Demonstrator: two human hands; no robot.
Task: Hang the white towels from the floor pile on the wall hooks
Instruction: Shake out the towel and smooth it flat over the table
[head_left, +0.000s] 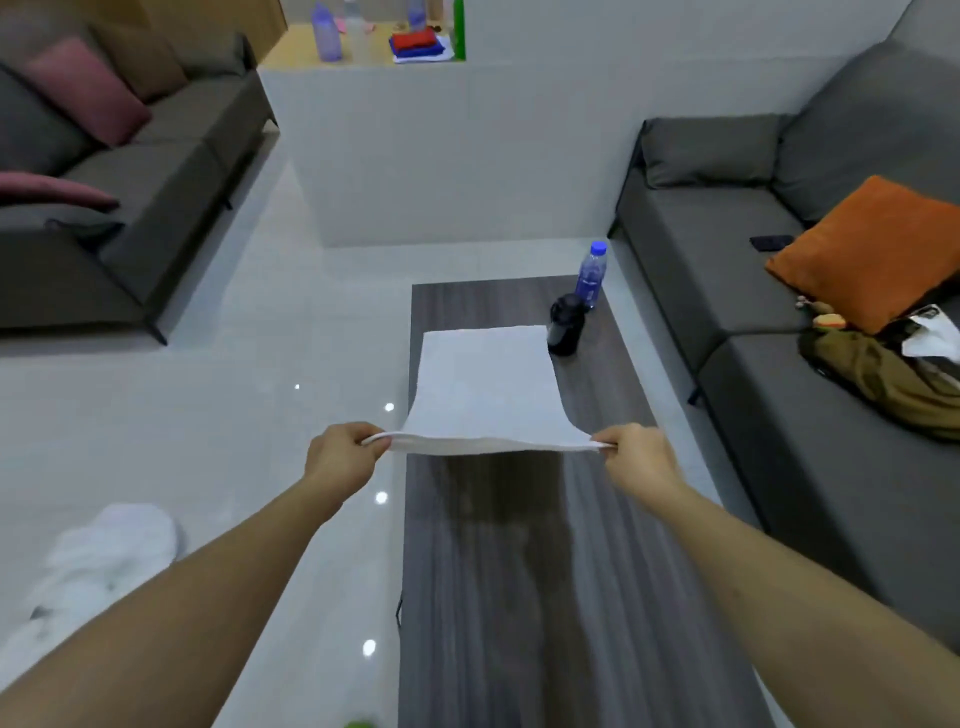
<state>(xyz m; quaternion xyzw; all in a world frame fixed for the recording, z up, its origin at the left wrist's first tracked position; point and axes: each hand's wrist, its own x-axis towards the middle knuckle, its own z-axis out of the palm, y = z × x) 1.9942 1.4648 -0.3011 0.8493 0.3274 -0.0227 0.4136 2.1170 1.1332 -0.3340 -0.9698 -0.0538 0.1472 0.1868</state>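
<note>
A white towel (485, 387) is stretched flat between both hands above the dark wooden coffee table (519, 571). My left hand (343, 454) pinches its near left corner. My right hand (636, 457) pinches its near right corner. The far edge of the towel reaches toward a black bottle. A blurred pile of white towels (104, 566) lies on the glossy floor at the lower left. No wall hooks are in view.
A black bottle (565, 325) and a blue-capped water bottle (591, 275) stand at the table's far end. Grey sofas flank the room, left (130, 197) and right (805, 312), with pink and orange cushions. A white half wall (441, 156) stands ahead.
</note>
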